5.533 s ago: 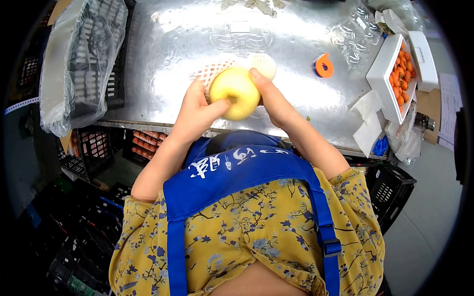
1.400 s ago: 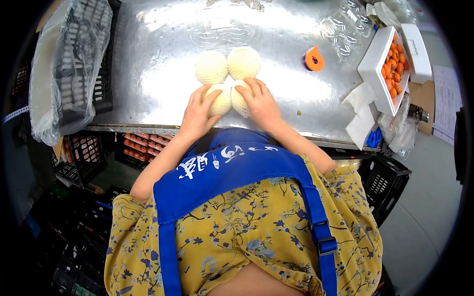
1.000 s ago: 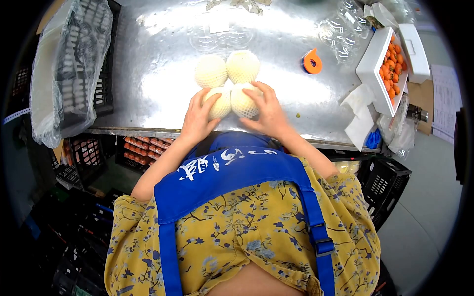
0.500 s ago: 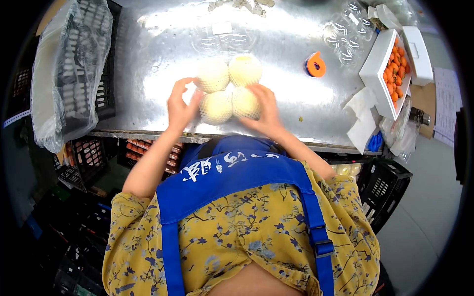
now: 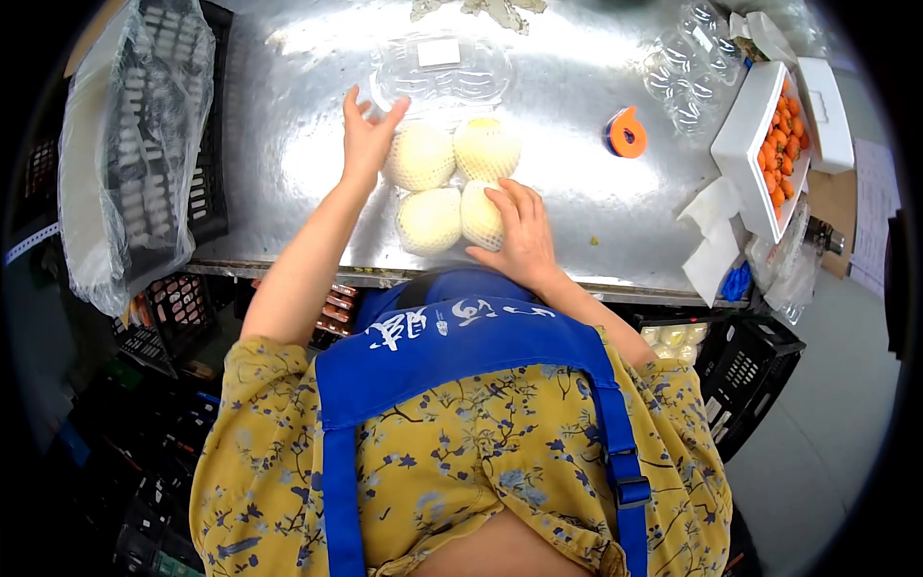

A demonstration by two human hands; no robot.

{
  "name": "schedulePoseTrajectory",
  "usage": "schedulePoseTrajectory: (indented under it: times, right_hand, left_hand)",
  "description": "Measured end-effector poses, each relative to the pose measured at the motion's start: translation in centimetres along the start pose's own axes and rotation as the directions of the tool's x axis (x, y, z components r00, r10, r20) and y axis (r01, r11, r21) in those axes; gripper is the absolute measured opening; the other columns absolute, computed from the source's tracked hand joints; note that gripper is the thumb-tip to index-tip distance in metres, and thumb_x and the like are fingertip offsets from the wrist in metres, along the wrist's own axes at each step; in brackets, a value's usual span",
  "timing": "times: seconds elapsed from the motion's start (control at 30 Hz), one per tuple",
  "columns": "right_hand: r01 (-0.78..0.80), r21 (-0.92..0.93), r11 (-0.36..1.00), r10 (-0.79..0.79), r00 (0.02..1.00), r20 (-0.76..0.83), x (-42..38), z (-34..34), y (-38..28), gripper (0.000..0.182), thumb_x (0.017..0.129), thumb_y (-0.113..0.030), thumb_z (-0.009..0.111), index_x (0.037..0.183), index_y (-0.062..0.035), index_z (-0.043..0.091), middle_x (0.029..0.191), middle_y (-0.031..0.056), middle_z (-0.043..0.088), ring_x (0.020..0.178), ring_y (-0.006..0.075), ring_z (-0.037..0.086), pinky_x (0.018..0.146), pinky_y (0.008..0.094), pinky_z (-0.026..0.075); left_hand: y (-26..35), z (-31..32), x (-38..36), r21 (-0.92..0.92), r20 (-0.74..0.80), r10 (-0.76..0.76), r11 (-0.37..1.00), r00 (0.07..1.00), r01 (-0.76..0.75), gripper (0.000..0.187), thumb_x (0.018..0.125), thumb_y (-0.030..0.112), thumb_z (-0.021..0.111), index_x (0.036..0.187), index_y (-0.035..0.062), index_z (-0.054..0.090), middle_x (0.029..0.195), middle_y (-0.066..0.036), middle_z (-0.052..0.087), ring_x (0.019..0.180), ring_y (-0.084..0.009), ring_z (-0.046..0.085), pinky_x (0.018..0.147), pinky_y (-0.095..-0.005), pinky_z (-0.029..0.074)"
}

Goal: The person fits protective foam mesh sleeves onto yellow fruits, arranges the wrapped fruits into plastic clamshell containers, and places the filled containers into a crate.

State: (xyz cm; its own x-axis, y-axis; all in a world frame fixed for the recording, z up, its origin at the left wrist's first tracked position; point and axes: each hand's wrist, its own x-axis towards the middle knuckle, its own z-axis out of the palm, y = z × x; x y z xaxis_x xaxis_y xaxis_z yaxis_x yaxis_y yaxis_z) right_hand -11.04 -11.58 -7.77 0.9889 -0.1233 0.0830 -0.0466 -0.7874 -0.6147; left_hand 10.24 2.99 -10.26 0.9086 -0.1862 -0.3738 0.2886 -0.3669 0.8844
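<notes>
head view: four netted fruits [image 5: 452,185] packed in a square on the steel bench [image 5: 288,125], touching one another. left hand [image 5: 365,135] stretched out, fingers spread wide, holding nothing, palm against the left flank of the far-left fruit [image 5: 419,156] and fingertips up at the near edge of the clear tray [image 5: 440,75]. tray just beyond the far pair, long axis running across the bench, lying straight ahead of that hand and nearer to it than to the other. right hand [image 5: 519,236] laid open over the near-right fruit [image 5: 481,215], cupping but not closed round it, with the near-left fruit [image 5: 429,219] just beside. off to the right, well apart: orange tape roll [image 5: 627,133], white box [image 5: 752,144] of small orange fruit, more clear trays [image 5: 687,67]. at the left edge, a black crate [image 5: 207,183] under a plastic bag [image 5: 125,144].
</notes>
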Motion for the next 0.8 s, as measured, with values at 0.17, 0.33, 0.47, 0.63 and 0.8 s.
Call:
schedulePoseTrajectory:
  times: [0.17,0.33,0.47,0.63,0.8]
  right_hand:
    - [0.009,-0.012,1.000,-0.009,1.000,-0.022,0.1,0.9,0.3,0.073,0.057,-0.022,0.080,0.120,-0.0071,0.048,0.123,0.0161,0.041,0.114,0.0362,0.039,0.095,0.0439,0.036]
    - [0.024,-0.013,1.000,-0.024,1.000,-0.005,0.9,0.8,0.4,0.068,0.055,-0.019,0.078,0.116,-0.0070,0.050,0.119,0.0162,0.044,0.111,0.0353,0.041,0.092,0.0437,0.038]
    - [0.010,-0.040,0.999,-0.011,1.000,-0.010,1.2,0.9,0.1,0.064,0.056,-0.019,0.076,0.114,-0.0067,0.052,0.117,0.0158,0.045,0.108,0.0346,0.043,0.091,0.0436,0.038]
    - [0.010,0.307,0.952,0.027,0.993,-0.115,1.3,-1.0,0.9,0.058,0.062,-0.021,0.075,0.114,-0.0067,0.052,0.115,0.0164,0.046,0.108,0.0348,0.044,0.091,0.0429,0.038]
    - [-0.036,0.214,0.976,0.074,0.982,-0.176,4.4,-1.7,2.9,0.059,0.068,-0.022,0.074,0.119,-0.0068,0.048,0.120,0.0187,0.043,0.111,0.0361,0.043,0.094,0.0416,0.038]
  left_hand:
    - [-1.2,0.7,-2.7,0.098,0.156,-0.008,0.995,0.988,-0.007,0.100,0.075,0.043,0.071,0.142,-0.0003,0.010,0.124,-0.029,0.044,0.110,-0.0339,0.051,0.091,-0.0361,0.043]
    - [-2.1,0.6,-2.0,-0.023,0.123,-0.037,0.999,0.992,0.040,0.085,0.082,0.037,0.064,0.140,-0.0007,0.014,0.112,-0.024,0.051,0.096,-0.0251,0.055,0.084,-0.0335,0.045]
    - [-2.1,0.5,-1.7,-0.048,0.131,-0.021,0.999,0.991,0.027,0.075,0.084,0.035,0.062,0.135,-0.0010,0.021,0.106,-0.020,0.053,0.091,-0.0223,0.055,0.083,-0.0316,0.044]
    - [-1.2,-0.8,2.5,-0.240,-0.048,-0.020,0.971,0.999,0.008,0.071,0.087,0.047,0.054,0.131,-0.0014,0.027,0.110,-0.018,0.052,0.100,-0.0230,0.054,0.088,-0.0368,0.043]
    - [-0.5,-1.2,7.4,-0.375,0.275,-0.220,0.872,0.936,0.315,0.070,0.090,0.056,0.039,0.132,0.0008,0.035,0.118,-0.017,0.052,0.103,-0.0236,0.054,0.088,-0.0353,0.043]
